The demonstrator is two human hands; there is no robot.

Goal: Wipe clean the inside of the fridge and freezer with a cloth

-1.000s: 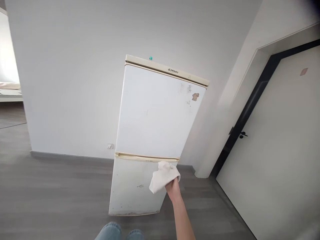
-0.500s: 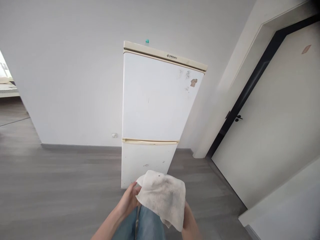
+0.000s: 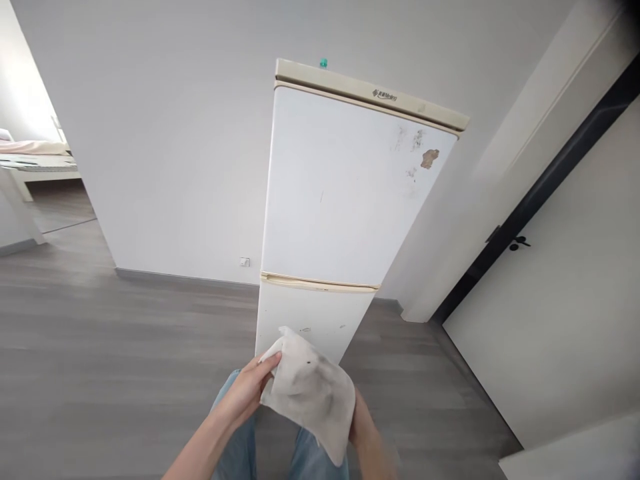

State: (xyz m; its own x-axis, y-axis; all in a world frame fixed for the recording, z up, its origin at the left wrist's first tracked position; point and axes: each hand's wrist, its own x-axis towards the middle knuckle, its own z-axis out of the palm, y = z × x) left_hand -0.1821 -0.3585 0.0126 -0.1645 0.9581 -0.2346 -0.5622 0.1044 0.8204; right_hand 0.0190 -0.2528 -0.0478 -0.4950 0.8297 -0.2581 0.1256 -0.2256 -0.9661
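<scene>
My left hand (image 3: 250, 392) holds a corner of the stained white cloth (image 3: 313, 393) in a pinching grip. My right hand (image 3: 362, 428) lies under the cloth; I cannot tell its grip.

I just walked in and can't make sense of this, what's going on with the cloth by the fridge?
A person stands facing a white two-door fridge, which is shut. Their left hand pinches the top corner of a white cloth held out in front of them, while the right hand sits under it, its fingers hidden. The cloth has grey smudges on it. The fridge carries a brown mark near the top right of its front.
</scene>
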